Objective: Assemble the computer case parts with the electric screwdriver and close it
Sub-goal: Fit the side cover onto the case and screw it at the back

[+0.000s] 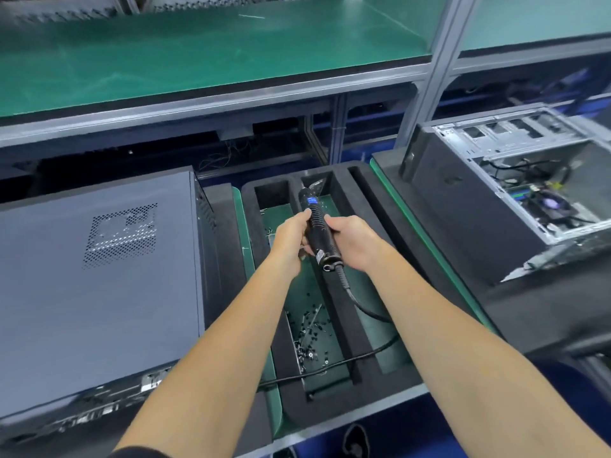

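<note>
While both bare arms reached forward from the bottom of the view, a closed computer case [96, 279] lay on its side at the far left, its dark grey panel facing up with a perforated vent patch near the top. Just right of it sat a black foam tray [363, 226] with long compartments lined in green. Loose black screws [309, 338] lay scattered in the near part of the left compartment. Over the tray's middle, the left hand [289, 241] curled its fingers around the near left side of a black electric screwdriver [319, 231], the thumb lying along its ribbed grip. The right hand [355, 242] wrapped the same tool from the right, fingers hidden beneath the body, thumb pressed on top. The tool pointed away from the person, its tip dipping into a far tray compartment, a small blue label showing on its barrel. A black cable [362, 310] ran from its near end down across the tray. At the far right, well apart, an open computer case [515, 180] stood with its metal frame, wiring and a fan exposed.
</note>
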